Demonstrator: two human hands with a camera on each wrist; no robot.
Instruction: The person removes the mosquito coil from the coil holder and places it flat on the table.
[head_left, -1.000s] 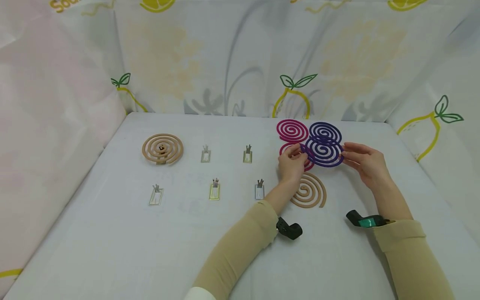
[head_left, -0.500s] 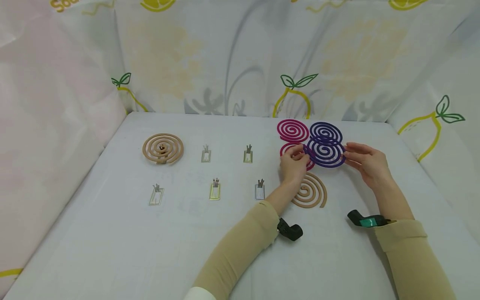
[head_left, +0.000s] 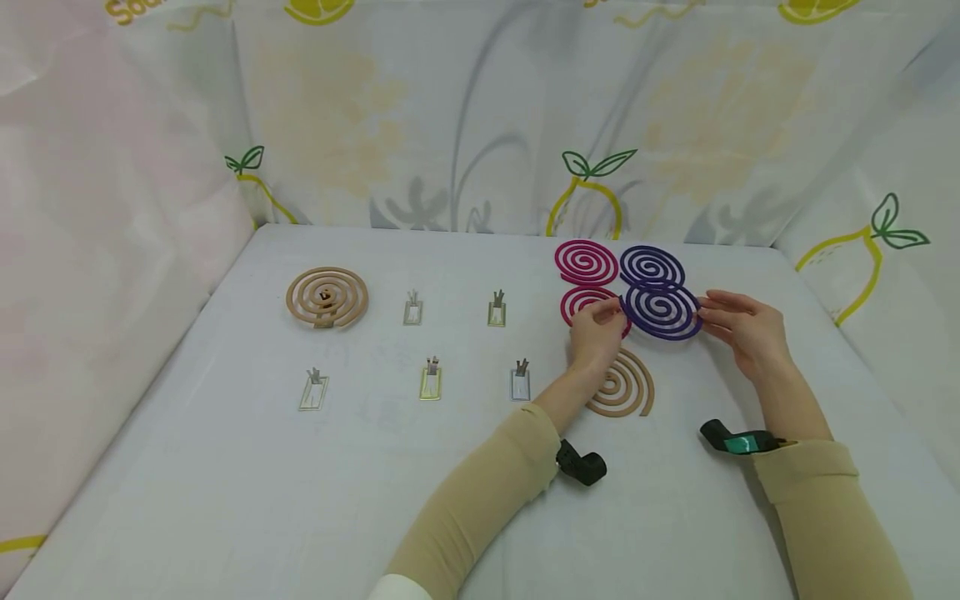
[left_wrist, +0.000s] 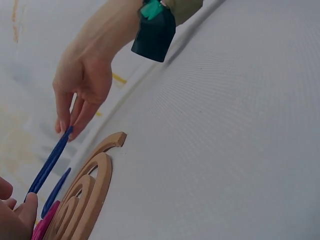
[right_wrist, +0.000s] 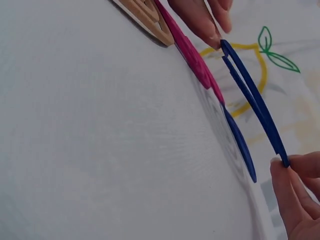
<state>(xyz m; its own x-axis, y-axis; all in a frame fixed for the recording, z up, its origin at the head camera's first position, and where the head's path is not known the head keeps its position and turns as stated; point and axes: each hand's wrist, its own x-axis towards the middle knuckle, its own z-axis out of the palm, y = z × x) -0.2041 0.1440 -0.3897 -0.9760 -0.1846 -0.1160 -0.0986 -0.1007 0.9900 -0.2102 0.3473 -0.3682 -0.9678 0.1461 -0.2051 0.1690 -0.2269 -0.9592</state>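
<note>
A purple mosquito coil (head_left: pixel 662 309) is held edge to edge between both hands, raised off the table. My left hand (head_left: pixel 595 342) pinches its left edge, and my right hand (head_left: pixel 756 335) pinches its right edge between thumb and fingers. Seen side-on in the right wrist view, the held coil (right_wrist: pixel 257 107) is tilted and apart from the table. A second purple coil (head_left: pixel 652 267) lies behind it. Left of these are two magenta coils, the far one (head_left: pixel 586 262) and a nearer one (head_left: pixel 579 300) partly hidden by my left hand. Below, a tan coil (head_left: pixel 612 384) lies flat, partly covered by my left wrist.
Several small metal coil stands lie left of the coils, including a silver one (head_left: pixel 521 385), a gold one (head_left: pixel 431 384) and another gold one (head_left: pixel 497 314). At far left, a tan coil (head_left: pixel 327 297) sits on a stand. A patterned cloth (head_left: pixel 420 117) hangs behind the white table (head_left: pixel 300 500).
Both hands have moved slightly right and toward me with the held purple coil. It now overlaps the far purple coil less, and more of the near magenta coil shows.
</note>
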